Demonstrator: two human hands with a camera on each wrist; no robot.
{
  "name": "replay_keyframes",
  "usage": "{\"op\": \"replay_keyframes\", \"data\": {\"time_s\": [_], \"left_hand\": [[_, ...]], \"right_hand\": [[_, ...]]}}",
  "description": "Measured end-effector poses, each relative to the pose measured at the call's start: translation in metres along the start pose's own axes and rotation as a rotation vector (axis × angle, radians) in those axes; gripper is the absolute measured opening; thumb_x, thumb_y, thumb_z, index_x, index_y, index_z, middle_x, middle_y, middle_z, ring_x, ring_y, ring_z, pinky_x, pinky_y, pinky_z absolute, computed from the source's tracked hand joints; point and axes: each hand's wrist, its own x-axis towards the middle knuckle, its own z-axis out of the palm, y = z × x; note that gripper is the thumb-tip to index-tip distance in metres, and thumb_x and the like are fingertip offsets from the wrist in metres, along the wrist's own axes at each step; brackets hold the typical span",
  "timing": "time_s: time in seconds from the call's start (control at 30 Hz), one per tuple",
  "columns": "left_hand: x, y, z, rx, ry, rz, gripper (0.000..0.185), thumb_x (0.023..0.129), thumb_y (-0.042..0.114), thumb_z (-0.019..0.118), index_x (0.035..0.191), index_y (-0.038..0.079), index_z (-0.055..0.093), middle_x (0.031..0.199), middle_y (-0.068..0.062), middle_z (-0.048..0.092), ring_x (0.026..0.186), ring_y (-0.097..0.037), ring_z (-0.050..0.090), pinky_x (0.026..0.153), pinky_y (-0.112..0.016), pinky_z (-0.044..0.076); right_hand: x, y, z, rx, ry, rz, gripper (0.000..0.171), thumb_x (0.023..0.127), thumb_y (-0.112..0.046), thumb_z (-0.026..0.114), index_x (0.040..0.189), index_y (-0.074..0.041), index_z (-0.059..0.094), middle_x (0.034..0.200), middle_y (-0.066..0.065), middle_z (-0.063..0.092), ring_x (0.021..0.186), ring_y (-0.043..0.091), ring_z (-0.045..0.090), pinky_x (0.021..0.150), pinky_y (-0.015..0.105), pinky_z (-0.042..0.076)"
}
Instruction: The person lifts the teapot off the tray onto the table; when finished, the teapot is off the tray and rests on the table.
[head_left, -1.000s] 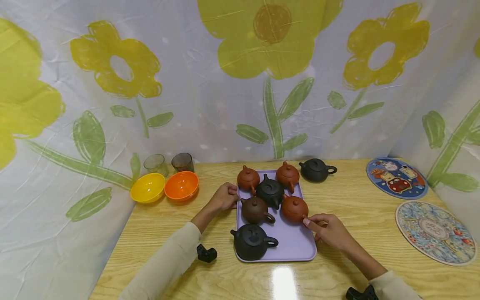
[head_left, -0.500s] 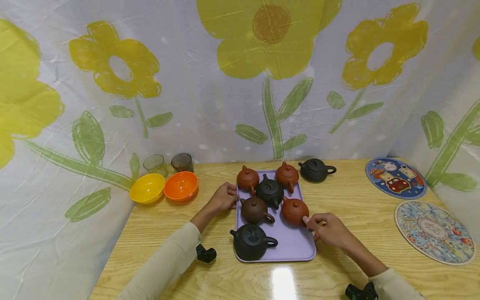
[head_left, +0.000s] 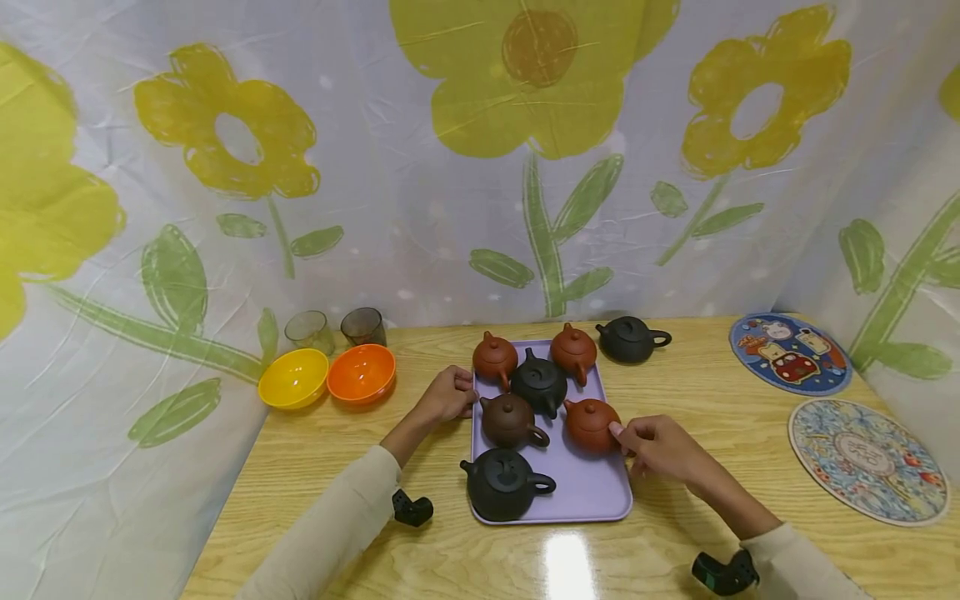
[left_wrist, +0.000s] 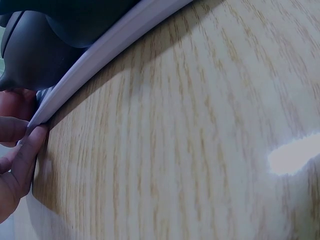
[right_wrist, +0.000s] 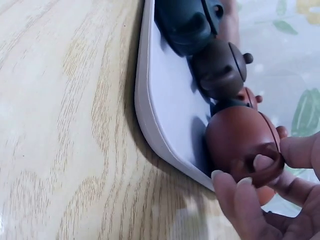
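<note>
A lilac tray (head_left: 585, 492) carries several clay teapots. My right hand (head_left: 660, 450) pinches the handle of a red-brown teapot (head_left: 591, 425) at the tray's right side; in the right wrist view a fingertip pokes through the handle loop (right_wrist: 270, 172). At the left rim, my left hand (head_left: 450, 393) grips the tray edge between thumb and finger, also seen in the left wrist view as fingers (left_wrist: 32, 145). Near that hand stand a dark brown teapot (head_left: 507, 421) and a red-brown teapot (head_left: 493, 357). A black teapot (head_left: 501, 483) occupies the near left corner.
Another black teapot (head_left: 628, 340) stands on the table behind the tray's right side. Yellow (head_left: 294, 379) and orange (head_left: 362, 373) bowls and two glasses (head_left: 363, 327) are at the back left. Two round mats (head_left: 870, 462) lie at the right. A flowered cloth hangs behind.
The red-brown teapot in my right hand has shifted slightly right and toward me. My right hand has moved a little rightward and its wrist has turned. The left hand stays at the rim.
</note>
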Motion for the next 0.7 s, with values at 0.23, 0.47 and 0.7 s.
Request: {"op": "replay_keyframes", "data": {"time_s": [0.23, 0.47, 0.7], "left_hand": [[-0.0003, -0.0008, 0.0003, -0.003, 0.001, -0.003, 0.034, 0.093, -0.003, 0.062, 0.125, -0.004, 0.052, 0.113, -0.019, 0.058, 0.076, -0.017, 0.058, 0.061, -0.028, 0.061], [-0.0007, -0.0005, 0.0000, -0.002, -0.004, -0.002, 0.034, 0.092, -0.003, 0.062, 0.124, -0.005, 0.052, 0.111, -0.019, 0.058, 0.077, -0.017, 0.058, 0.061, -0.029, 0.061], [0.0002, -0.0003, -0.0005, -0.003, -0.003, -0.013, 0.033, 0.093, -0.003, 0.062, 0.124, -0.004, 0.052, 0.110, -0.017, 0.057, 0.077, -0.017, 0.057, 0.061, -0.028, 0.061]], "right_hand": [[0.0015, 0.0014, -0.0005, 0.089, 0.011, 0.025, 0.044, 0.101, -0.038, 0.060, 0.086, 0.003, 0.066, 0.085, 0.010, 0.063, 0.074, 0.019, 0.064, 0.064, 0.030, 0.058], [0.0008, 0.0058, -0.0016, 0.149, -0.003, 0.021, 0.040, 0.101, -0.035, 0.061, 0.086, 0.002, 0.065, 0.086, 0.010, 0.065, 0.079, 0.018, 0.063, 0.068, 0.029, 0.059], [-0.0006, 0.0098, -0.0090, 0.163, -0.013, 0.012, 0.040, 0.101, -0.035, 0.061, 0.088, 0.003, 0.066, 0.092, 0.010, 0.067, 0.083, 0.019, 0.067, 0.070, 0.030, 0.061]]}}
